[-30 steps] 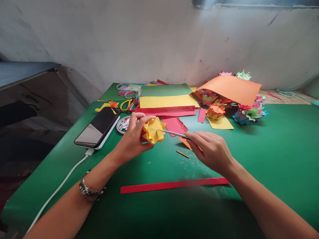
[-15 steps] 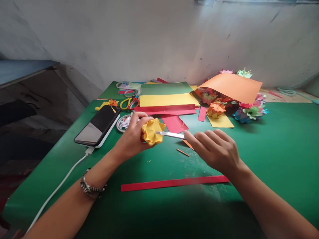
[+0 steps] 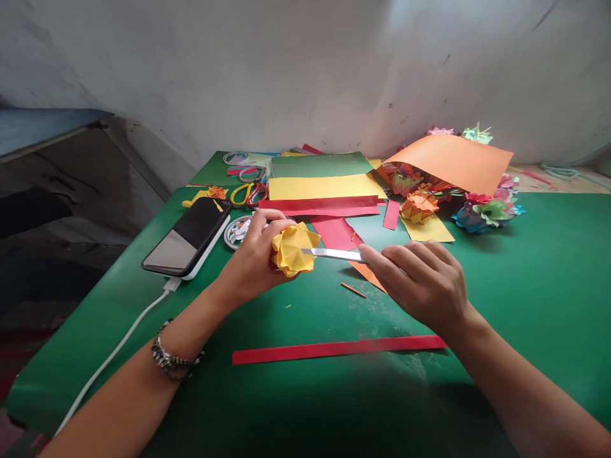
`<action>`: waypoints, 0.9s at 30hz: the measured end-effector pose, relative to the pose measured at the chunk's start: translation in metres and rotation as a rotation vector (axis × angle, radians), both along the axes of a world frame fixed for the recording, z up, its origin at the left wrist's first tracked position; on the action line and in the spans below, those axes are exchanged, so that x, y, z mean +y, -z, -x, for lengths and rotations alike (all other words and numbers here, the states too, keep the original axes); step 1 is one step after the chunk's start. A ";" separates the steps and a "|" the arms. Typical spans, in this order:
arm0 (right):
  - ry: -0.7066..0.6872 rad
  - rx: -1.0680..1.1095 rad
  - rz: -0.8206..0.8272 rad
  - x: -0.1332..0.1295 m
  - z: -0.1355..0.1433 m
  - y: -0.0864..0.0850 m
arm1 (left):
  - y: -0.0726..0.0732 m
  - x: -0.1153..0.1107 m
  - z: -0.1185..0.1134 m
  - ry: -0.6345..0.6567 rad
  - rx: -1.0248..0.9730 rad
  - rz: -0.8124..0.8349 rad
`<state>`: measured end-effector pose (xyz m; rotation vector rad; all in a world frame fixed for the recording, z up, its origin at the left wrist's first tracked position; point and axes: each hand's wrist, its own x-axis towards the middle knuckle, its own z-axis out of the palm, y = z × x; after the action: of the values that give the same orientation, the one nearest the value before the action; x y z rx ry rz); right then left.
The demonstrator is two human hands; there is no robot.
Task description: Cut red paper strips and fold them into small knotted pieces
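Metal blade [image 3: 338, 254] has rolled since the earliest frame, when it showed nearly edge-on; its broad, bright face now shows, and the right hand [image 3: 422, 280] has turned with it. Yellow folded-paper flower [image 3: 293, 245] nearly unmoved, at mid-frame.

Largest first. Green-topped bench [image 3: 534, 305] fills most of the lower frame. Upper right: curved orange sheet [image 3: 458, 156] over a cluster of paper flowers. Upper centre: green sheet [image 3: 319, 165] with yellow and red paper in front. Left of centre: phone [image 3: 198, 229], white cable at its near end. Lower centre: long red strip [image 3: 329, 351], lying crosswise, right end by the right wrist.

Hands apart, facing across the flower. Left hand [image 3: 252, 261] clamped round the flower's left side, creased face turned out. Right hand closed on the blade's rear end; handle hidden, so exact tool uncertain.

Step in hand, as I judge it: working the creased centre with the blade tip. Tip overlaps the middle; whether it presses in, cannot tell. Next move seems to call for light, controlled pressure there and a left hold firm enough without crushing the folds.

Smallest: orange sliver [image 3: 353, 290], just below the blade.
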<state>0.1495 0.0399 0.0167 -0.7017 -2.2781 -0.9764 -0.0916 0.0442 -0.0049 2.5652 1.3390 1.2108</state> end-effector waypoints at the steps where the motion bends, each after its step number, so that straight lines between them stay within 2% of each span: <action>1: 0.001 -0.005 0.008 0.000 0.000 0.000 | 0.000 0.000 0.000 0.000 0.000 0.002; 19: -0.030 -0.019 0.031 -0.001 0.003 -0.001 | -0.002 0.000 0.000 0.036 0.047 -0.033; 21: -0.043 -0.002 0.117 -0.002 0.004 0.002 | -0.001 0.000 0.000 0.031 0.063 -0.042; 23: -0.072 0.054 0.274 -0.004 0.005 0.004 | -0.001 0.000 0.001 0.026 0.087 -0.054; 27: -0.122 0.271 0.795 -0.010 0.008 0.003 | -0.001 -0.001 0.001 0.008 0.139 -0.078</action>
<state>0.1417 0.0297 0.0136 -0.9176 -2.3870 0.1246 -0.0924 0.0434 -0.0042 2.7528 1.3295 1.1245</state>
